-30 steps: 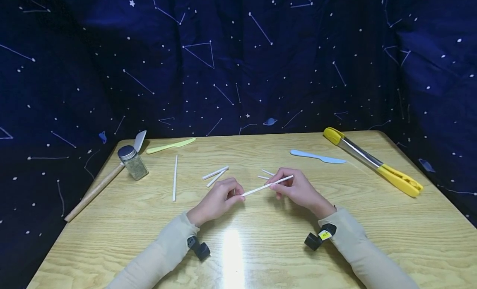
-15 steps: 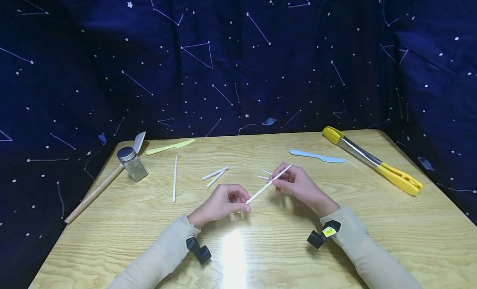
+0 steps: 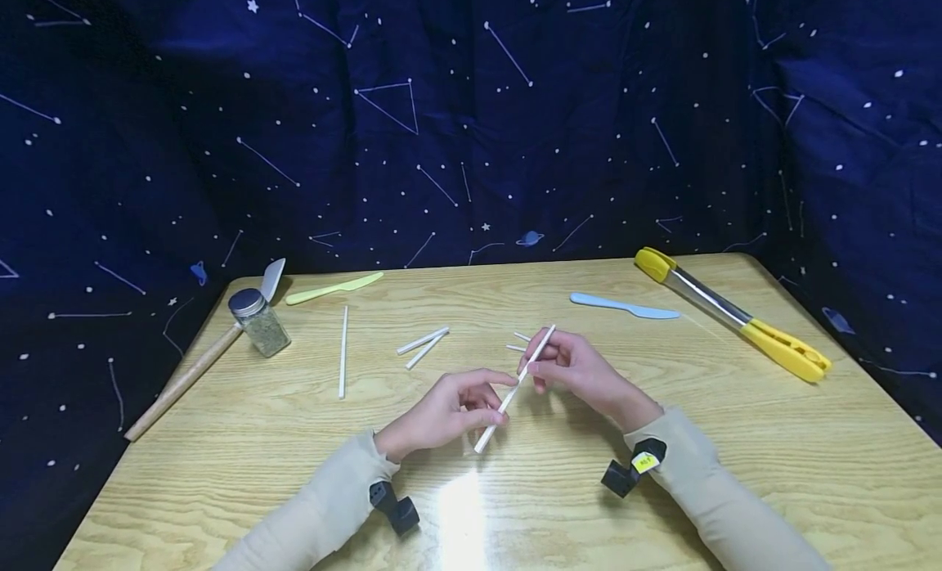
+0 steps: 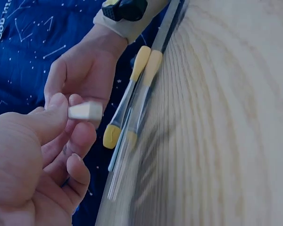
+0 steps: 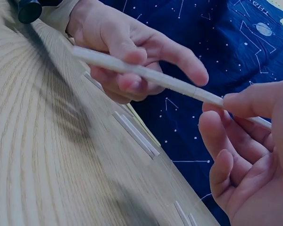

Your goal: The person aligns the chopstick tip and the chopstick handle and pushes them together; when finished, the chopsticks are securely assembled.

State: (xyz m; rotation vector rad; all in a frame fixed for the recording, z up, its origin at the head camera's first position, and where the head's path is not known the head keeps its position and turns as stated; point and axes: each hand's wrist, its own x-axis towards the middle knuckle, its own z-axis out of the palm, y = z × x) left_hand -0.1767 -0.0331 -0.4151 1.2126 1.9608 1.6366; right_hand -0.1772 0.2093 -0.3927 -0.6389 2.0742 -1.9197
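Stick (image 3: 510, 397), white and slender, was held clear of the wooden tabletop (image 3: 545, 518) between two bare hands. Its long axis ran obliquely: the near end lay toward the person and slightly left, the far end away and to the right. Left hand (image 3: 449, 407): thumb and fingers pinched the nearer half, with the index finger extended toward the middle of the stick. Right hand (image 3: 581, 370): thumb and fingers pinched the farther half. The governing relation was judged to be this one axis shared by two grips, the left hand lying nearer the near end and the right hand nearer the far end. In the right wrist view, a fine line (image 5: 195, 91) crossed the stick between the grips; its nature could not be told.

Surroundings: two short white sticks (image 3: 423, 340) lay at an angle beyond the left hand, and two white stick ends (image 3: 522, 337) showed beside the right fingers, the remainder hidden. Farther left lay a longer white stick (image 3: 343, 354), then a jar (image 3: 265, 330) overlapping a wooden-handled spatula (image 3: 184, 383) in view. A yellow-green knife (image 3: 334, 289), a blue knife (image 3: 624, 306) and yellow tongs (image 3: 732, 313) lay farther back.
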